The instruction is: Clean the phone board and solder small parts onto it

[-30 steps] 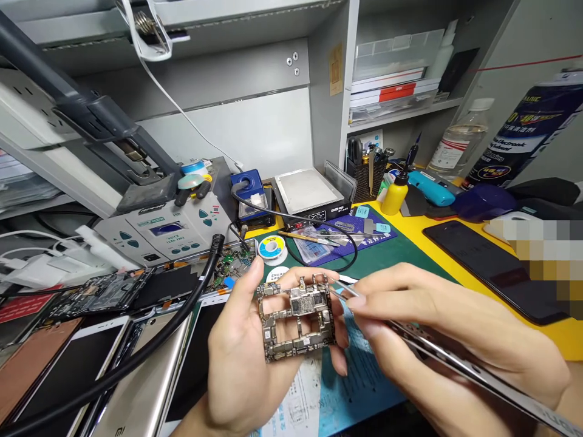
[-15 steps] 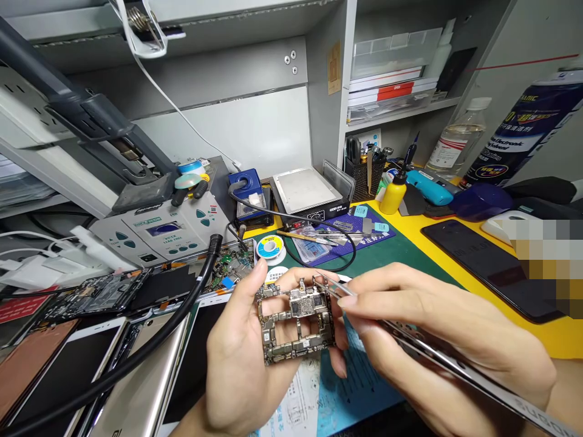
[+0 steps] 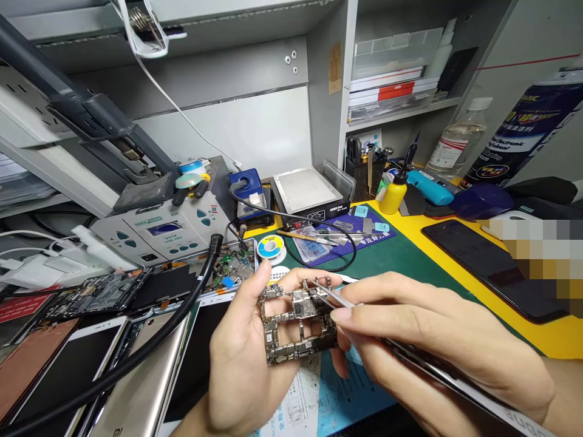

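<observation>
My left hand holds a phone circuit board tilted up between its thumb and fingers, above the mat. The board has open gaps that show fingers behind it, and small metal parts along its edges. In my right hand is a pair of metal tweezers, pinched between thumb and fingers. Their tips lie over the upper part of the board. Whether they touch it, I cannot tell.
Phones and a black hose lie at the left, below a rework station. Behind my hands are a solder spool and a heating plate. A yellow bottle and a black phone are at the right.
The tweezer tips have moved slightly left and down over the board's upper part. My left hand and the board have shifted a little to the right.
</observation>
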The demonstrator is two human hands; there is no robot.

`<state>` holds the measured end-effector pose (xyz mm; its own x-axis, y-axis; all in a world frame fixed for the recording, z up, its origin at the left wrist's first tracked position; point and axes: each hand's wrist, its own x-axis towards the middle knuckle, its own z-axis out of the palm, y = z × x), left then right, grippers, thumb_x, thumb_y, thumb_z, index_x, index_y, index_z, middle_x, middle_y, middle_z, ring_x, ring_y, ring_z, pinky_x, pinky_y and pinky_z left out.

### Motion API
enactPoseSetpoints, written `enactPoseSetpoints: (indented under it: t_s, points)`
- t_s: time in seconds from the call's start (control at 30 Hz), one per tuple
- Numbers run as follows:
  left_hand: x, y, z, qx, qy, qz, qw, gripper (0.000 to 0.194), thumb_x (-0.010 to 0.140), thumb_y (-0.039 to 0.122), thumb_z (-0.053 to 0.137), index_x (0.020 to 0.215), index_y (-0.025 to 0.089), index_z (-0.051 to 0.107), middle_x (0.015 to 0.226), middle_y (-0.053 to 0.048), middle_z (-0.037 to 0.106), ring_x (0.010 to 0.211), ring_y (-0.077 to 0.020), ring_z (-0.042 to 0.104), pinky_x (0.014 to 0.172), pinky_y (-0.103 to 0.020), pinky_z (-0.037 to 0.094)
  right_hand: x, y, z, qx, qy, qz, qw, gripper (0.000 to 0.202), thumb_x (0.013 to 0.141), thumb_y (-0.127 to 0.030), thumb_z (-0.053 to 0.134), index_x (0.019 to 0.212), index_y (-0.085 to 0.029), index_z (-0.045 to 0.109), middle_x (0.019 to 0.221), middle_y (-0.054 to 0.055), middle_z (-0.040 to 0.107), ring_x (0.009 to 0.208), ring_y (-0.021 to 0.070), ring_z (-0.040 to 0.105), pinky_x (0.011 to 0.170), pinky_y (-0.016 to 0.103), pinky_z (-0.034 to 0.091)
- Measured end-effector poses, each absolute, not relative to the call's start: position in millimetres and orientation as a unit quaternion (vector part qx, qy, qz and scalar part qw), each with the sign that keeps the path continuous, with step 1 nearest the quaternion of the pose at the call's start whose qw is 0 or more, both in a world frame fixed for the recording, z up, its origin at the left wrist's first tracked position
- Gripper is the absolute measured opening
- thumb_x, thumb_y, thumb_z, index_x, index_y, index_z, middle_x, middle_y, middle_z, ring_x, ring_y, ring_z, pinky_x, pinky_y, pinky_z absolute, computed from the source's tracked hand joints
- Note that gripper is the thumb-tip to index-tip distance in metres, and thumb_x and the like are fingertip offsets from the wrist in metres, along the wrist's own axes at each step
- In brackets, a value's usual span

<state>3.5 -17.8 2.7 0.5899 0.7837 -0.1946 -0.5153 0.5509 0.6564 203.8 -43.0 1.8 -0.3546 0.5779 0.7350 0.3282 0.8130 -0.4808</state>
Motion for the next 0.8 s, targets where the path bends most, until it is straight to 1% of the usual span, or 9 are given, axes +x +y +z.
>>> enactPoseSetpoints:
  t_s: [0.07, 0.13, 0.2, 0.27, 0.43, 0.57, 0.7, 0.8]
  points:
    - [3, -18, 2, 0.28, 0.237, 0.384, 0.848, 0.042, 0.093, 0.052, 0.071, 0.108, 0.014, 0.084, 0.095, -0.012, 0.081, 0.094, -0.0292, 0.079, 0.067, -0.03, 0.063, 203, -43, 1, -0.28, -0.813, 0.127, 0.495, 0.029, 0.088, 0.006, 0.068, 0.111, -0.008, 0.079, 0.104, 0.015, 0.083, 0.089, 0.0152, 0.082, 0.076, 0.017, 0.066]
    - [3, -18, 2, 0.278, 0.229, 0.383, 0.851, 0.044, 0.094, 0.053, 0.07, 0.109, 0.013, 0.084, 0.094, -0.012, 0.081, 0.094, -0.0289, 0.079, 0.071, -0.031, 0.064, 202, -44, 1, -0.286, -0.807, 0.13, 0.5, 0.029, 0.087, 0.005, 0.068, 0.111, -0.008, 0.079, 0.104, 0.016, 0.082, 0.086, 0.0153, 0.082, 0.074, 0.018, 0.066]
    - [3, -17, 0, 0.276, 0.225, 0.384, 0.852, 0.045, 0.094, 0.053, 0.07, 0.109, 0.013, 0.083, 0.094, -0.011, 0.081, 0.093, -0.0283, 0.079, 0.073, -0.031, 0.065, 202, -44, 1, -0.289, -0.803, 0.137, 0.504, 0.029, 0.087, 0.006, 0.068, 0.11, -0.009, 0.079, 0.101, 0.015, 0.083, 0.084, 0.015, 0.081, 0.074, 0.018, 0.066]
    - [2, -16, -1, 0.276, 0.225, 0.385, 0.852, 0.045, 0.093, 0.053, 0.071, 0.109, 0.012, 0.083, 0.094, -0.011, 0.081, 0.092, -0.0279, 0.079, 0.073, -0.031, 0.065, 202, -44, 1, -0.285, -0.804, 0.143, 0.502, 0.03, 0.086, 0.007, 0.068, 0.11, -0.009, 0.078, 0.1, 0.015, 0.083, 0.085, 0.0151, 0.081, 0.075, 0.018, 0.066]
    - [2, -17, 0, 0.278, 0.224, 0.378, 0.854, 0.045, 0.094, 0.053, 0.069, 0.109, 0.013, 0.083, 0.095, -0.011, 0.081, 0.092, -0.0288, 0.078, 0.074, -0.033, 0.065, 206, -46, -4, -0.29, -0.805, 0.153, 0.494, 0.041, 0.083, 0.009, 0.069, 0.117, -0.012, 0.076, 0.108, 0.013, 0.082, 0.089, 0.0149, 0.08, 0.078, 0.02, 0.066]
    - [3, -15, 1, 0.287, 0.228, 0.382, 0.848, 0.048, 0.097, 0.056, 0.063, 0.108, 0.012, 0.081, 0.094, -0.013, 0.079, 0.084, -0.029, 0.077, 0.072, -0.038, 0.064, 210, -47, -6, -0.308, -0.782, 0.164, 0.516, 0.047, 0.08, 0.01, 0.07, 0.119, -0.015, 0.074, 0.103, 0.008, 0.081, 0.084, 0.0147, 0.08, 0.076, 0.02, 0.067]
    - [3, -12, -1, 0.292, 0.247, 0.381, 0.842, 0.054, 0.096, 0.059, 0.06, 0.106, 0.01, 0.08, 0.091, -0.014, 0.078, 0.075, -0.0291, 0.074, 0.064, -0.039, 0.062, 212, -43, -2, -0.346, -0.774, 0.103, 0.52, 0.041, 0.078, 0.008, 0.072, 0.11, -0.018, 0.076, 0.097, 0.004, 0.082, 0.089, 0.0151, 0.079, 0.079, 0.019, 0.067]
    - [3, -12, -1, 0.292, 0.247, 0.381, 0.842, 0.053, 0.096, 0.058, 0.059, 0.105, 0.01, 0.08, 0.09, -0.015, 0.078, 0.074, -0.0282, 0.073, 0.063, -0.039, 0.061, 209, -40, 3, -0.347, -0.768, 0.084, 0.532, 0.034, 0.078, 0.006, 0.072, 0.103, -0.016, 0.076, 0.093, 0.004, 0.082, 0.086, 0.0132, 0.079, 0.079, 0.016, 0.066]
